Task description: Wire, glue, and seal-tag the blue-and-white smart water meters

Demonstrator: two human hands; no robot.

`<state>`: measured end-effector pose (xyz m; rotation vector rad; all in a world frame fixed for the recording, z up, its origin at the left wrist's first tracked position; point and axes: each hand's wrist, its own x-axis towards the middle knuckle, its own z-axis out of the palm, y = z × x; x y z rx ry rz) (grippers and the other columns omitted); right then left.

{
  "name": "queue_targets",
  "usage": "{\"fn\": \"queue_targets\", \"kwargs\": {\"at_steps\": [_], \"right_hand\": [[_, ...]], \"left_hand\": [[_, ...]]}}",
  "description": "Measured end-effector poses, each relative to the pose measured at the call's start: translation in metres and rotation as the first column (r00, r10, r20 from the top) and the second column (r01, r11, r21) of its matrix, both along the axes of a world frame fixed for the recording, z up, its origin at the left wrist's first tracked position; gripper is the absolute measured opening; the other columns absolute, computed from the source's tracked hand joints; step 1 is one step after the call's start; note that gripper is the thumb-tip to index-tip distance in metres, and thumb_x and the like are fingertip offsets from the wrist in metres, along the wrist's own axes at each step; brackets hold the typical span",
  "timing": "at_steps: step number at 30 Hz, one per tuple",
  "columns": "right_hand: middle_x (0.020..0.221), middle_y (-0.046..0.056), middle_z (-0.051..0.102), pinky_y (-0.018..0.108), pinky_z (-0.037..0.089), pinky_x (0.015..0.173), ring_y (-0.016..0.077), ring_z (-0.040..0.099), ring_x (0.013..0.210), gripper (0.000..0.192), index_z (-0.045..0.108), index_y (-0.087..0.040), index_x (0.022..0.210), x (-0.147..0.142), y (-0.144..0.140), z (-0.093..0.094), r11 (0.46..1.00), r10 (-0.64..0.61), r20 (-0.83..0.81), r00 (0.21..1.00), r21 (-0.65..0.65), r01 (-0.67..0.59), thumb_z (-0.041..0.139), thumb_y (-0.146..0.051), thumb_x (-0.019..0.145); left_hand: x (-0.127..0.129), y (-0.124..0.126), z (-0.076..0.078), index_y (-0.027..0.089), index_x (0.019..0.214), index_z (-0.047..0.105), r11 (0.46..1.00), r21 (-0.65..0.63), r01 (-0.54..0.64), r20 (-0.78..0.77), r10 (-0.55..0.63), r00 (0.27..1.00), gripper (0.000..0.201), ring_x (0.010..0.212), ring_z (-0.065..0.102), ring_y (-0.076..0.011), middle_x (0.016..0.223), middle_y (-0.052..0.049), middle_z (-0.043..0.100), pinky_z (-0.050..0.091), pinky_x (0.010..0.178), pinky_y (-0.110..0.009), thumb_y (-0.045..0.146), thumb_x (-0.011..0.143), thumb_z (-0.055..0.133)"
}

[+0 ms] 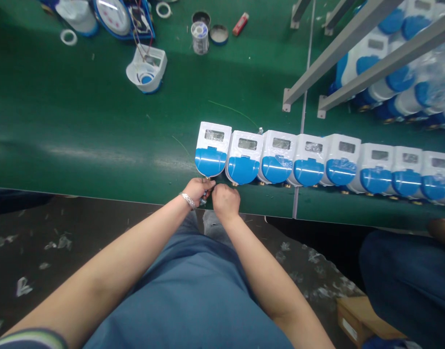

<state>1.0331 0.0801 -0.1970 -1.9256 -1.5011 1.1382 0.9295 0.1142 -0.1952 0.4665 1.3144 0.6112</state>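
Together at the near table edge, left hand and right hand, both clenched on a small part hard to make out; just beyond, leftmost meter of a row running rightward; closer to the left hand.

Place: factory assembly line | Surface: long green surface running across the view | Product: a row of identical white-and-blue meters side by side, more stacked behind a grey metal rail | Bench clutter: solder spool, opened meter housing | Floor: scattered scraps of plastic film
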Motion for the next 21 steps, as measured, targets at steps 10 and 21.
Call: {"fn": "queue_targets", "kwargs": {"at_steps": [10,21], "right_hand": [[0.068,0.001,0.055,0.022,0.035,0.059,0.0128,0.052,0.067,0.014,0.045,-0.02,0.065,-0.001,0.0,-0.003,0.994,-0.107,-0.108,0.988,-0.023,0.105,0.047,-0.03,0.075],[0.054,-0.005,0.043,0.019,0.029,0.053,0.0085,0.041,0.055,0.021,0.043,-0.019,0.055,-0.012,-0.001,0.0,0.963,-0.267,-0.423,0.866,-0.097,0.25,0.049,-0.028,0.072]], "left_hand": [[-0.004,0.002,-0.011,0.014,0.046,0.044,0.997,0.06,0.05,0.034,-0.053,0.998,0.038,0.025,0.033,-0.0054,0.03,0.003,0.041,0.019,0.029,-0.019,0.04,0.056,0.07],[-0.018,-0.002,0.005,0.013,0.052,0.051,0.997,0.042,0.071,-0.053,-0.069,0.996,0.031,0.026,0.032,-0.0044,0.032,0.004,0.043,0.018,0.028,-0.018,0.036,0.055,0.072]]}}
